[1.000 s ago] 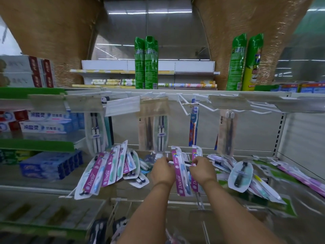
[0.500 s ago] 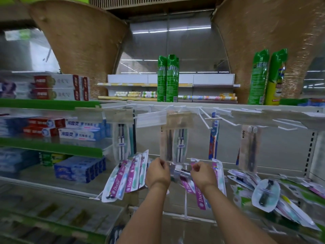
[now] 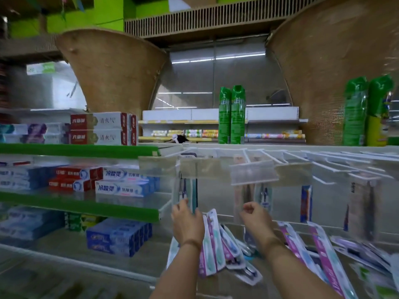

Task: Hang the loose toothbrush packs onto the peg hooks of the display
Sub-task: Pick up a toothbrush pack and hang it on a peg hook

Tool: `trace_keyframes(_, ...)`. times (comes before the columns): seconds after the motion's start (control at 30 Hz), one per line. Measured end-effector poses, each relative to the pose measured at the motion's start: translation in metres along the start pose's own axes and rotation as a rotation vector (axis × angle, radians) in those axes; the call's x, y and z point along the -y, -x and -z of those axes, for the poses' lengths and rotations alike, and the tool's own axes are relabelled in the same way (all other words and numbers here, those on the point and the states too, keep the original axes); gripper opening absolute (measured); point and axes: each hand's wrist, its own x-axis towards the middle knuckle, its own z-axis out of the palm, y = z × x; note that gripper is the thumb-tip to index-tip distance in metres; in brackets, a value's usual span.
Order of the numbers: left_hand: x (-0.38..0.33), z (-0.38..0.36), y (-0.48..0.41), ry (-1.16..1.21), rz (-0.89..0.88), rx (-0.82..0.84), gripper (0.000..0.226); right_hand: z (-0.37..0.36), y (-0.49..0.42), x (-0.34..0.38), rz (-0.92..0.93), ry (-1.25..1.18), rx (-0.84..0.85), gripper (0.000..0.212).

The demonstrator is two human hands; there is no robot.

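Clear toothbrush packs hang from white peg hooks under the top shelf. My left hand reaches up to the lower end of one hanging pack; blur hides whether it grips it. My right hand has curled fingers that pinch the lower part of a second clear hanging pack. Between my wrists, several loose purple and white packs lean in a fan on the shelf. More loose packs lie to the right.
Toothpaste boxes fill green-edged shelves on the left. Green spray cans stand on the top shelf above the hooks. Clear price-label holders hang in front of the hooks. A blue pack and a dark pack hang at the right.
My view has tilted up and moved closer. My hands, close together on one pack before, have parted and risen to the hanging packs, the left one moving left past the fan of packs.
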Motion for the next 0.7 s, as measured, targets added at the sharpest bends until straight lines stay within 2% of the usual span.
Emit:
trace_keyframes(0.13,0.011,0.001,-0.035,0.034,0.036,-0.048,0.055,-0.024,-0.02,0.007,-0.06,0.031,-0.034,0.028)
trace_keyframes(0.27,0.022,-0.002,-0.062,0.096,0.059,0.023,0.063,-0.053,-0.03,0.016,-0.072,-0.058,-0.031,0.028)
trace_keyframes(0.4,0.033,-0.008,-0.083,0.136,0.069,0.103,0.06,-0.087,-0.034,0.034,-0.081,-0.176,0.074,0.035)
trace_keyframes(0.57,0.04,-0.008,-0.102,0.199,0.048,0.145,0.037,-0.111,-0.032,0.061,-0.065,-0.115,0.264,0.052)
trace_keyframes(0.7,0.035,0.0,-0.098,0.195,0.013,0.2,0.027,-0.121,-0.03,0.077,-0.071,-0.129,0.329,0.059)
